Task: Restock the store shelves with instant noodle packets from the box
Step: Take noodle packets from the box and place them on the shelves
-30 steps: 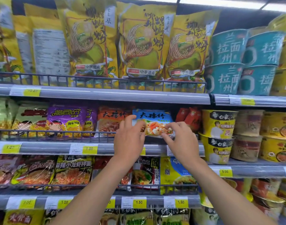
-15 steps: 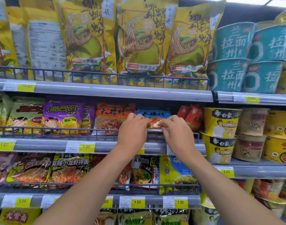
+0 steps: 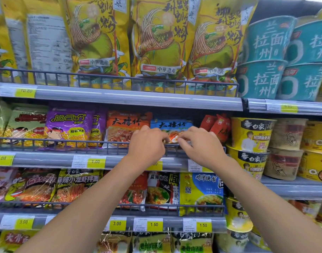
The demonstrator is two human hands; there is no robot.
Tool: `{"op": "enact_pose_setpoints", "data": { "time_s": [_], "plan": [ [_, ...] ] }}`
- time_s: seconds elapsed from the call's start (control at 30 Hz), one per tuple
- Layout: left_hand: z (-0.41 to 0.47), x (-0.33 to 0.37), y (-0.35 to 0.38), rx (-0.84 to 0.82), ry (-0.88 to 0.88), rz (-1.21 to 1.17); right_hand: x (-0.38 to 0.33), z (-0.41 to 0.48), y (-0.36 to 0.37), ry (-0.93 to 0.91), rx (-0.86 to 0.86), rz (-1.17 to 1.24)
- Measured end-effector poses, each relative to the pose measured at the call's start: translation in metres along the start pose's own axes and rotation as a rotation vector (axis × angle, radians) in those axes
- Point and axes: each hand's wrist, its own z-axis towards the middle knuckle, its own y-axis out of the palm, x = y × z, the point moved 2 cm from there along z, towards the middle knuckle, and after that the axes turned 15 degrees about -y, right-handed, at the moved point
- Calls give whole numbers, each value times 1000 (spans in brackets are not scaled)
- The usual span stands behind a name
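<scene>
A blue instant noodle packet (image 3: 172, 126) stands on the middle shelf, behind the dark wire rail (image 3: 65, 143). My left hand (image 3: 147, 143) holds its lower left part and my right hand (image 3: 200, 145) pinches its lower right edge, fingers curled over the rail. Only the packet's top half shows above my hands. An orange packet (image 3: 126, 127) of the same brand stands just to its left. Red packets (image 3: 217, 126) lean to its right. The box is out of view.
Tall yellow noodle bags (image 3: 156, 39) fill the top shelf, with teal bowls (image 3: 269, 57) beside them. Yellow cup noodles (image 3: 251, 134) are stacked right of my hands. Purple packets (image 3: 69, 126) sit to the left. More packets line the lower shelf (image 3: 83, 219), with yellow price tags (image 3: 96, 161) along the edges.
Both hands have lowered the blue packet down behind the wire rail and drawn closer together over it. It now sits deeper in the row, with less of it showing.
</scene>
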Motion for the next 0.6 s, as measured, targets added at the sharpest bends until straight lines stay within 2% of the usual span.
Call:
{"op": "enact_pose_setpoints", "data": {
  "time_s": [0.27,0.4,0.6],
  "plan": [
    [3,-3,2,-34,38,23,3,2,-3,-72,-57,6],
    [9,-4,8,-72,-5,37,3,8,5,-65,-159,-13],
    [7,0,8,-138,-29,58,-1,2,15,-56,-145,-15]
  ]
}}
